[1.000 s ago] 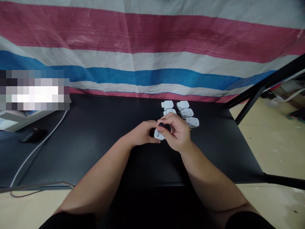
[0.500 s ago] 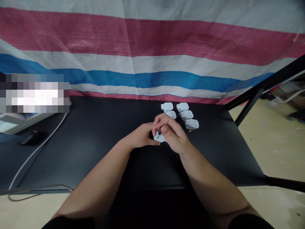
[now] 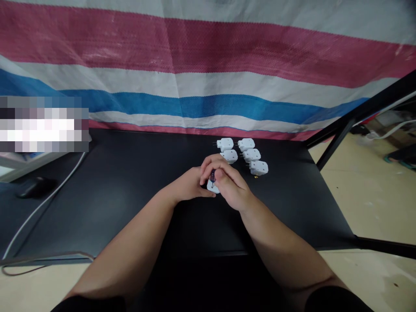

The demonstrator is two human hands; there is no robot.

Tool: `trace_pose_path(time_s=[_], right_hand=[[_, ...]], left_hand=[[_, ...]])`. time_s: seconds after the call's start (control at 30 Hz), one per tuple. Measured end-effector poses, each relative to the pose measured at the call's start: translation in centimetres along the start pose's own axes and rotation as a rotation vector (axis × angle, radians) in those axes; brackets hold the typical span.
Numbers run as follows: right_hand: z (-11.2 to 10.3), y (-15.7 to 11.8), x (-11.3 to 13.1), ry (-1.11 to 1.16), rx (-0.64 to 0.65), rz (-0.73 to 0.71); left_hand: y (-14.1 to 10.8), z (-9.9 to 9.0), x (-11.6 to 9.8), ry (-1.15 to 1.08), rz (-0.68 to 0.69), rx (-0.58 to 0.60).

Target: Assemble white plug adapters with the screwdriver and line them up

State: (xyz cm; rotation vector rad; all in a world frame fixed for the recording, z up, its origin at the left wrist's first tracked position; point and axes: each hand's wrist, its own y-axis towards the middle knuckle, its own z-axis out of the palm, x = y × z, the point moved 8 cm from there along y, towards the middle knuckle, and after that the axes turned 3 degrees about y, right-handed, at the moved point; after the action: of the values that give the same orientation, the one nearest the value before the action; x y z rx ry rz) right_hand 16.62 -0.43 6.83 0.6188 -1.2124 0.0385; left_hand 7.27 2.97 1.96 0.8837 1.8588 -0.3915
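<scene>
At your table point(image 3: 130, 164), your left hand point(image 3: 188, 185) and right hand point(image 3: 230, 184) sit at twelve o'clock, left fingers clasping a white plug point(image 3: 213, 189), likely to steady it beneath the small screwdriver point(image 3: 212, 176) your right fingers pinch.

Right hand point(image 3: 227, 183) hides part of white casing point(image 3: 211, 188), most of dark tool point(image 3: 212, 176). Pixelation masks left-edge object point(image 3: 42, 128); brass-coloured bit point(image 3: 256, 177) too small to identify.

Workshop, prob.: screwdriver point(image 3: 212, 176) in R grip point(image 3: 229, 184), wht plugs point(image 3: 251, 155) on blk worktable point(image 3: 126, 173), striped tarp point(image 3: 211, 82) behind.
</scene>
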Motion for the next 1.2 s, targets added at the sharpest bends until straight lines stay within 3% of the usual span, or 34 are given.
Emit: trace_pose_path(time_s=[0.17, 0.37, 0.53, 0.67, 0.9, 1.03, 1.2], right_hand=[[0.3, -0.4, -0.9, 0.147, 0.038, 0.029], [-0.1, -0.1, -0.4, 0.046, 0.040, 0.025], [-0.1, 0.2, -0.8, 0.217, 0.030, 0.053], [-0.3, 0.6, -0.6, 0.232, 0.016, 0.017], [-0.8, 0.7, -1.4, 0.240, 0.018, 0.170], [-1.2, 1.1, -0.1, 0.286, -0.101, 0.150], [-3.5, 1.4, 1.4, 0.251, -0.296, 0.100]], left_hand=[[0.0, 0.2, -0.2, -0.086, -0.014, 0.039], [0.0, 0.0, 0.4, -0.031, -0.017, 0.004], [0.1, 0.3, 0.2, -0.074, 0.012, 0.043], [0.1, 0.1, 0.2, -0.037, 0.004, 0.022], [0.2, 0.1, 0.0, -0.018, 0.032, 0.019], [0.3, -0.1, -0.2, 0.044, 0.048, 0.016], [0.3, -0.8, -0.1, 0.111, 0.055, -0.002]])
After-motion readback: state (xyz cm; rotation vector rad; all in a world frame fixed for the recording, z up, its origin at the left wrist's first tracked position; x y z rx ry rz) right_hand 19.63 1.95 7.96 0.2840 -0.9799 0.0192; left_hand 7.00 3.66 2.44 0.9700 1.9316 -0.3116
